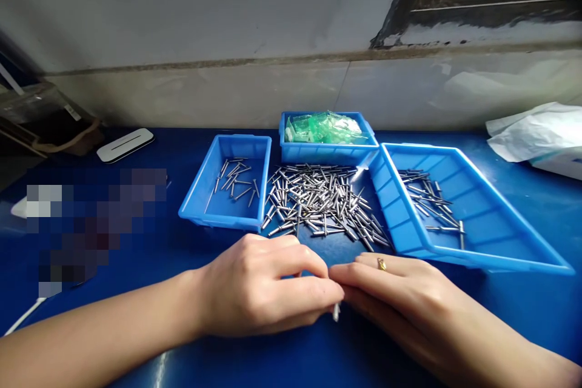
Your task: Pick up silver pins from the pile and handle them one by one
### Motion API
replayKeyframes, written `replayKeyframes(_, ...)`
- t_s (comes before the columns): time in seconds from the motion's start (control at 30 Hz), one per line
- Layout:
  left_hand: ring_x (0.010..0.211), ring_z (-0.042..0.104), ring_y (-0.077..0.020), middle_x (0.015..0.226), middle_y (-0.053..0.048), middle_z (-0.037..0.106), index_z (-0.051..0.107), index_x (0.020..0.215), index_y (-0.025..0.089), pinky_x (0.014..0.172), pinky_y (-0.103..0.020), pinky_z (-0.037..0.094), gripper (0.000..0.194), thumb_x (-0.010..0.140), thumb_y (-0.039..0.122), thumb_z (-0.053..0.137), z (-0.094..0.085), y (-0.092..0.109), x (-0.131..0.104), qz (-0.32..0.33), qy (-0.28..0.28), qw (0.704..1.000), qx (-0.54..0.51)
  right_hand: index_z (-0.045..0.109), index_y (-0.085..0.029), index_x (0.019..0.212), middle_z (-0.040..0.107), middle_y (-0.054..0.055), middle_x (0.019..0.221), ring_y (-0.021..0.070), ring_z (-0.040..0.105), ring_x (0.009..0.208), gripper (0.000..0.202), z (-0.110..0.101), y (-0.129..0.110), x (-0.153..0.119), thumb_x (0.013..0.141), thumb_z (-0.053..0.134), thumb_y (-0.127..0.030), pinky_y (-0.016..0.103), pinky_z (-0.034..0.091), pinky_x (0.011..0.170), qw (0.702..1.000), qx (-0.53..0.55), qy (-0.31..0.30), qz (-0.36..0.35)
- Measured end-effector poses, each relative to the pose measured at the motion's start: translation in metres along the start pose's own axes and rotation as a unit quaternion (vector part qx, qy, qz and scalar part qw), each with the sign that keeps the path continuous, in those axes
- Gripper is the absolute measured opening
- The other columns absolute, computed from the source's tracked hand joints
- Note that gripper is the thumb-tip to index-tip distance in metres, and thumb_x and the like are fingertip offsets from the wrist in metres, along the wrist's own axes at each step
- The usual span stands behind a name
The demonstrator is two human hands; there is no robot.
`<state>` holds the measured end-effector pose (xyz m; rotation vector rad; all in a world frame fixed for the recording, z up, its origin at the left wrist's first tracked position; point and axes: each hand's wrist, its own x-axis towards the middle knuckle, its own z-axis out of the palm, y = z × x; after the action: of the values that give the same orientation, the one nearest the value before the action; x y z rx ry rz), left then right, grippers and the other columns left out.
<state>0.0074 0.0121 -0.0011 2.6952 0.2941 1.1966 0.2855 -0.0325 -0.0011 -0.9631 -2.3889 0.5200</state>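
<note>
My left hand (268,288) has its thumb and fingers pinched on a small metal rivet (336,311), whose end sticks out below the fingertips. Touching it at the fingertips is my right hand (400,300), a ring on one finger, its fingers closed together; whatever they may hold is hidden. Beyond both hands lies a loose pile of metal rivets (318,200). Several rivets are in the left blue tray (227,221), and more are in the right blue tray (500,262).
A blue bin (330,153) with green plastic packets (325,127) stands behind the pile. On the blue table (191,345) are a white device (125,145) at back left and white plastic sheeting (536,130) at far right. A blurred patch covers the left side.
</note>
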Motion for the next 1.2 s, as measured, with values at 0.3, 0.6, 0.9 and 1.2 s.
replayKeyframes(0.3,0.064,0.069,-0.0153,0.081,0.000,0.085,0.085,0.102,0.014,0.055,-0.034,0.054,0.039,0.132,0.009,0.059,-0.006,0.005,-0.005,0.024,-0.080,0.995,0.060,0.076,-0.026,0.112,0.091,0.003,0.092,0.0176,0.087,0.067,0.042,-0.005,-0.009,0.001,0.134,0.043,-0.012,0.027,0.063,0.060,0.998,-0.016,0.016,-0.055)
replayKeyframes(0.6,0.062,0.065,-0.0159,0.077,0.002,0.079,0.087,0.106,0.012,0.057,-0.036,0.052,0.045,0.138,0.011,0.056,-0.006,0.002,-0.001,0.012,-0.071,0.990,0.123,0.069,-0.025,0.097,0.075,-0.003,0.076,0.0119,0.072,0.055,0.054,-0.006,-0.006,-0.002,0.142,0.040,-0.022,0.029,0.050,0.055,0.996,-0.060,0.013,-0.066)
replayKeyframes(0.9,0.056,0.058,-0.0158,0.069,0.002,0.068,0.078,0.081,0.018,0.056,-0.037,0.049,0.048,0.121,0.003,0.058,-0.004,0.005,-0.003,-0.039,-0.080,0.990,0.110,0.070,-0.026,0.101,0.076,-0.003,0.079,0.0136,0.072,0.057,0.043,-0.010,-0.003,0.000,0.137,0.048,-0.015,0.029,0.051,0.058,0.997,-0.063,0.002,-0.043)
replayKeyframes(1.2,0.063,0.073,-0.0140,0.082,0.001,0.084,0.083,0.098,0.016,0.062,-0.031,0.060,0.037,0.131,0.010,0.067,-0.006,0.002,-0.004,-0.022,-0.070,0.991,0.113,0.074,-0.026,0.106,0.086,0.000,0.084,0.0164,0.080,0.060,0.040,-0.011,0.008,-0.006,0.137,0.051,-0.019,0.031,0.054,0.056,0.996,-0.076,-0.006,-0.042)
